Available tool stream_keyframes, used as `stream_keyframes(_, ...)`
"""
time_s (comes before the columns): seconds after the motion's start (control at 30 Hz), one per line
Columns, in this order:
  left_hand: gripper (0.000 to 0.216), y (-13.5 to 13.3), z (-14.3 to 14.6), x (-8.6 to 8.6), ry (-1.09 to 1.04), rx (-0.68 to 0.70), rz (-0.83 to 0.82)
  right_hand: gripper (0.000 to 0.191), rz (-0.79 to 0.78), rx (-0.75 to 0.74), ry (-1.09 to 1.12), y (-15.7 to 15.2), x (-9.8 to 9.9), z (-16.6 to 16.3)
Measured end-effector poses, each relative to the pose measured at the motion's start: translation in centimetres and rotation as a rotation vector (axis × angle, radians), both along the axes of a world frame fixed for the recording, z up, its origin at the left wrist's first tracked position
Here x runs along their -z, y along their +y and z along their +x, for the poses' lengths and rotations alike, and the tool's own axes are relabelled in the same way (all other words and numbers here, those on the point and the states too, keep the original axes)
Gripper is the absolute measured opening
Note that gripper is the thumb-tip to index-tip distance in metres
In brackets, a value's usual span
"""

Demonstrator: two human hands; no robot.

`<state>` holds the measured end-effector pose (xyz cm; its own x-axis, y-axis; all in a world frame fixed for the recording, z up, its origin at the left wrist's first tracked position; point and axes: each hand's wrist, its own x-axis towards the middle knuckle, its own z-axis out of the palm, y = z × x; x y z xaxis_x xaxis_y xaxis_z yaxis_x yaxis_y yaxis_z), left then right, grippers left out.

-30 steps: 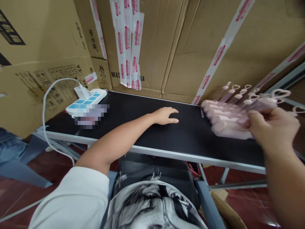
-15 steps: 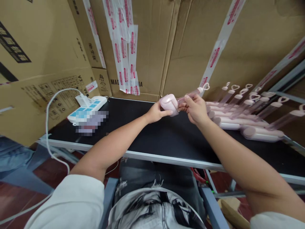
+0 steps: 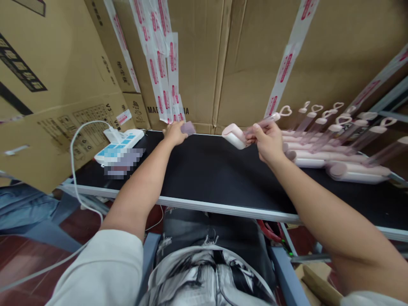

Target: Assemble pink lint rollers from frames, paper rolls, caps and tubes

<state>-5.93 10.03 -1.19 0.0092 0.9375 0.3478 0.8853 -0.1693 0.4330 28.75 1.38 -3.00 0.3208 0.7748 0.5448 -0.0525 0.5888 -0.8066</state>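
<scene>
My right hand (image 3: 267, 139) is closed around a pink lint roller (image 3: 235, 135) with a heart-shaped handle end, holding it just above the black table (image 3: 207, 174). My left hand (image 3: 174, 131) is stretched to the back of the table under the hanging tape strips (image 3: 165, 80) and pinches a small pinkish piece (image 3: 188, 127). A pile of the same pink rollers (image 3: 331, 144) lies on the table to the right of my right hand.
Cardboard boxes (image 3: 248, 59) wall in the back and left of the table. A white and blue power strip (image 3: 119, 142) with a plugged-in white cable (image 3: 75, 170) sits at the back left. The table's metal front edge (image 3: 223, 208) runs above my lap.
My right hand took one roller from the pile and brought it to the middle. My left hand met it there, then moved away left to the tape strips, holding a small piece.
</scene>
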Motion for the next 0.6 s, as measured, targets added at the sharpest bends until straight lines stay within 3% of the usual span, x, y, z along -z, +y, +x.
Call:
stream_keyframes(0.1,0.077,0.0,-2.1,-0.5,0.108,-0.115,-0.051,0.046,-0.009,-0.021,-0.089,-0.3,0.3,-0.5)
stream_keyframes(0.2,0.068,0.1,-2.0,-0.2,0.116,0.008,-0.084,0.046,-0.021,-0.018,-0.147,-0.8,0.3,-0.7)
stream_keyframes(0.4,0.068,0.4,1.0,1.5,0.194,0.278,-0.046,0.040,-0.050,0.002,-0.166,-1.2,0.0,-0.6)
stream_keyframes(0.5,0.066,0.5,1.7,2.3,0.187,0.342,-0.041,0.043,-0.064,0.013,-0.159,-1.1,0.0,-0.7)
stream_keyframes(0.6,0.067,0.6,1.9,2.7,0.171,0.308,-0.011,0.044,-0.065,0.007,-0.162,-1.2,0.0,-0.9)
